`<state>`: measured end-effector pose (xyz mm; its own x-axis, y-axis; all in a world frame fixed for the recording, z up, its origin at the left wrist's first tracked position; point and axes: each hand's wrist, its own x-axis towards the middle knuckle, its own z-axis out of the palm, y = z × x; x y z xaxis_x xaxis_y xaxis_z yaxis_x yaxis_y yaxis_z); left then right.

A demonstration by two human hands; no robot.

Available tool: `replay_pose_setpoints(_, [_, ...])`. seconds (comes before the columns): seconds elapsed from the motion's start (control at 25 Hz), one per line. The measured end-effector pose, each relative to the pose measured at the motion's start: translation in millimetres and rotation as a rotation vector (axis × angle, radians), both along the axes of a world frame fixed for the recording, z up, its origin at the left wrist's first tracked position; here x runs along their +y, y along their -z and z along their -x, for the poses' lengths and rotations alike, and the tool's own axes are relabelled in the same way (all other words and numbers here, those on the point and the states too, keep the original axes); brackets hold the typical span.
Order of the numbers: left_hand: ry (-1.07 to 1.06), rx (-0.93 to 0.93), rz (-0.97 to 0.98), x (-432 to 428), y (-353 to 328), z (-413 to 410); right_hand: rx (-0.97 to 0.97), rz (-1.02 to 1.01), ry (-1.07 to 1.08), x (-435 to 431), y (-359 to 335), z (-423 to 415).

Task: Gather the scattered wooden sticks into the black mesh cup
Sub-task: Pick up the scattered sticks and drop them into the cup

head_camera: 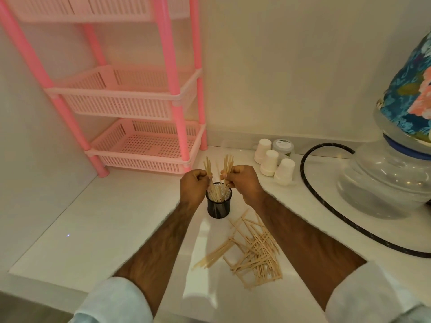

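White counter [105,241], pink rack [144,99] at back left. Loose wooden sticks [256,252] heaped just beside upright, part-filled black mesh cup [218,209]. Above cup, left hand [194,185] and right hand [242,183] each clenched on a stick bundle [208,165]; jar [283,148] label unreadable.

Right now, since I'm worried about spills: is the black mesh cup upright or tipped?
Upright. The black mesh cup stands on its base, rim facing up, with wooden sticks standing inside.
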<state>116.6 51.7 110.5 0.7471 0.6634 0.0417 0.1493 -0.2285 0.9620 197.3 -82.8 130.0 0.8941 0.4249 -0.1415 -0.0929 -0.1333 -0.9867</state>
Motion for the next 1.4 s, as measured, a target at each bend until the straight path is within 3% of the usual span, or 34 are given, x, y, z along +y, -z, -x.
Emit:
replay_pose_setpoints(0.56, [0.04,0.23,-0.16,0.6,24.1,-22.2,-0.043,0.291,0.012,24.0,41.4,-11.0])
replay_pose_setpoints(0.84, [0.072,0.245,-0.165,-2.2,26.6,-15.3,-0.03,0.179,0.043,15.7,34.7,-8.1])
replay_pose_setpoints(0.96, [0.022,0.217,-0.075,-0.8,27.9,-10.8,-0.187,0.149,0.11,9.1,27.6,-5.3])
replay_pose_setpoints(1.04, [0.008,0.191,-0.033,2.7,28.5,-7.5,-0.432,0.262,-0.005,2.0,23.8,-2.9])
replay_pose_setpoints(1.12, [-0.011,0.172,-0.022,6.5,30.8,-3.5,-0.661,0.482,-0.278,-7.1,22.0,1.8])
replay_pose_setpoints(1.24, [-0.041,0.147,-0.009,11.4,34.7,3.2,-0.793,0.749,-0.619,-22.4,26.3,6.0])
replay_pose_setpoints(1.4, [-0.056,0.155,-0.053,11.5,37.6,7.3,-0.906,0.849,-0.68,-20.8,27.4,11.8])
